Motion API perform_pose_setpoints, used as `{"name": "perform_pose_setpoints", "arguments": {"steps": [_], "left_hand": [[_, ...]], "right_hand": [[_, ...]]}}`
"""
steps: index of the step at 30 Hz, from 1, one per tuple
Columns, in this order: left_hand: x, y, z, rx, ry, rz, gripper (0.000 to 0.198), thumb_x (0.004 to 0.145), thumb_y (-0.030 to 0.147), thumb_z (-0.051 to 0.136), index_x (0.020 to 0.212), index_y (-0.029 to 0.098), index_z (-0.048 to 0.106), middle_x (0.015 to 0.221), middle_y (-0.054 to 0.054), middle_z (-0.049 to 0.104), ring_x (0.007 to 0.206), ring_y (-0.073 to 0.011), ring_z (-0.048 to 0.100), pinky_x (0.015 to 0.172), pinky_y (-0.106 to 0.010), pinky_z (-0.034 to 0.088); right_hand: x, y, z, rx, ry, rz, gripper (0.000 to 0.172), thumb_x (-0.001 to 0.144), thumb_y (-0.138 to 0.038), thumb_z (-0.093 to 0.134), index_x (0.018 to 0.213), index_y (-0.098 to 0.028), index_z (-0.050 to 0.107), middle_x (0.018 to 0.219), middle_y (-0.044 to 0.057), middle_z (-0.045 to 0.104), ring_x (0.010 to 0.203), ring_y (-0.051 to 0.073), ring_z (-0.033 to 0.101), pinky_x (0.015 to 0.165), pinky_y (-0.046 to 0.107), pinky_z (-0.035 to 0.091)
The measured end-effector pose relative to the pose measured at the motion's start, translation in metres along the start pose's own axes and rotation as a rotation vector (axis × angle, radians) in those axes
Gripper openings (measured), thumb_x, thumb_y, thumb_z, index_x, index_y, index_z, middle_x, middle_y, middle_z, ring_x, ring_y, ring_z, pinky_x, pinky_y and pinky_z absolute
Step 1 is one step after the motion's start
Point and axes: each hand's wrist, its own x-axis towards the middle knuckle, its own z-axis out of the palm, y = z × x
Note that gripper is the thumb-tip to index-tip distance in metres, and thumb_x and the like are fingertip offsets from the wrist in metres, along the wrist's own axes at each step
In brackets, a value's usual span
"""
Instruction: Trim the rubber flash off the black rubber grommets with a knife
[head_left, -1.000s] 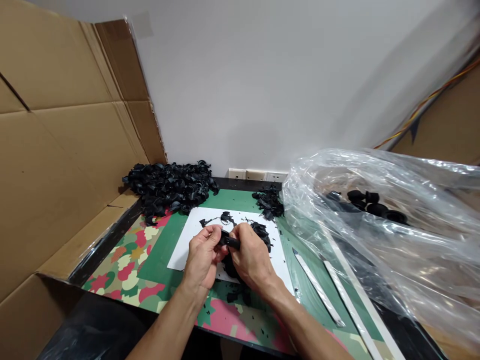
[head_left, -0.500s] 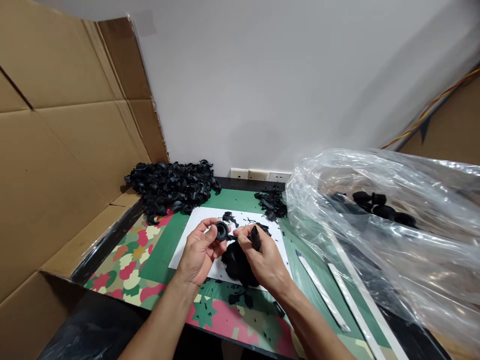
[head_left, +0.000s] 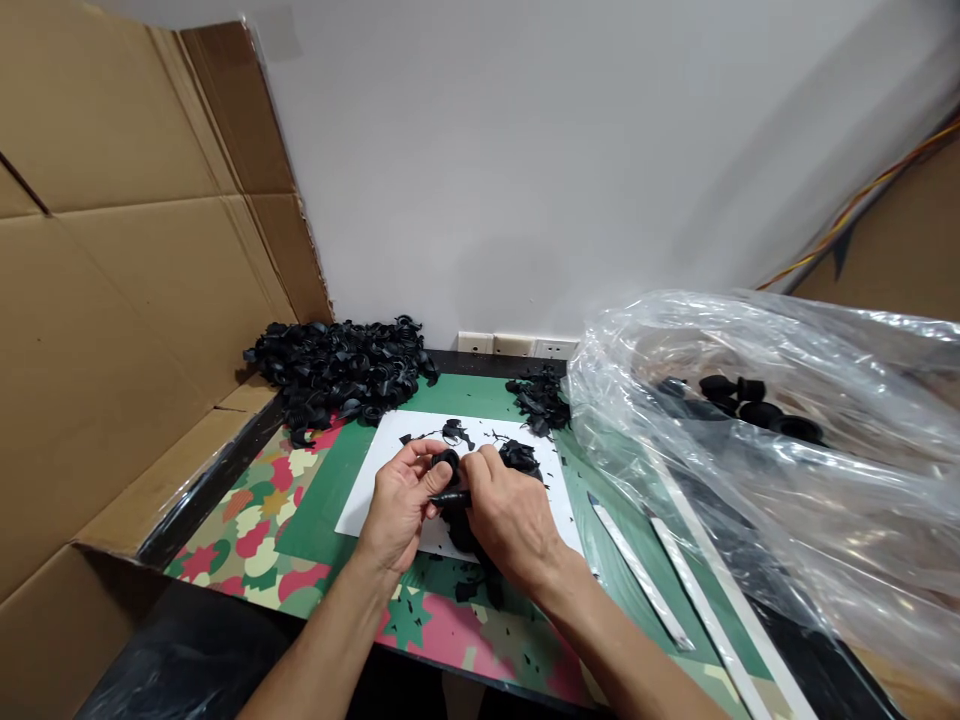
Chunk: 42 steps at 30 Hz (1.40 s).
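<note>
My left hand point(head_left: 401, 500) pinches a small round black rubber part point(head_left: 445, 464) over a white sheet of paper point(head_left: 375, 480). My right hand point(head_left: 510, 515) is closed round a dark thin tool point(head_left: 452, 497) whose tip points left at the part. Both hands meet above the sheet. Black trimmings point(head_left: 517, 456) lie on the paper just behind my right hand, and a dark pile of scraps shows under my hands.
A heap of black rubber parts point(head_left: 341, 372) lies at the back left beside a cardboard wall point(head_left: 127, 260). A smaller scrap pile point(head_left: 541, 398) sits at the back. A clear plastic bag point(head_left: 757, 450) with black parts fills the right. Two white strips point(head_left: 637, 570) lie on the green mat.
Half a second ago my hands were apart, with the round part facing me; now they have come together again and the tool touches the part.
</note>
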Motion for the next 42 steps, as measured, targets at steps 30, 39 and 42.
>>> {"name": "perform_pose_setpoints", "arguments": {"steps": [30,39,42], "left_hand": [[-0.014,-0.008,-0.031,-0.311,-0.119,-0.161,0.036,0.067,0.038,0.081,0.092,0.016,0.067,0.089,-0.015,0.074,0.05,-0.0109,0.058,0.039,-0.016,0.033],[-0.019,-0.01,-0.034,-0.332,-0.1,-0.212,0.035,0.07,0.038,0.079,0.094,0.015,0.067,0.091,-0.016,0.074,0.05,-0.0108,0.059,0.037,-0.015,0.035],[-0.019,-0.011,-0.033,-0.336,-0.108,-0.237,0.033,0.073,0.038,0.076,0.094,0.013,0.068,0.091,-0.016,0.075,0.048,-0.0105,0.059,0.036,-0.015,0.035]], "right_hand": [[0.011,0.049,-0.034,0.417,0.34,0.406,0.021,0.079,-0.035,0.051,0.077,-0.02,0.066,0.082,0.008,0.059,0.074,0.022,0.058,0.066,0.037,0.047],[-0.021,0.047,-0.044,0.812,0.336,0.526,0.037,0.083,-0.054,0.056,0.087,-0.02,0.072,0.082,0.006,0.064,0.073,0.021,0.057,0.065,0.035,0.046],[-0.03,0.043,-0.046,0.855,0.358,0.511,0.041,0.084,-0.057,0.056,0.092,-0.021,0.073,0.07,0.003,0.057,0.065,0.018,0.053,0.059,0.031,0.043]]}}
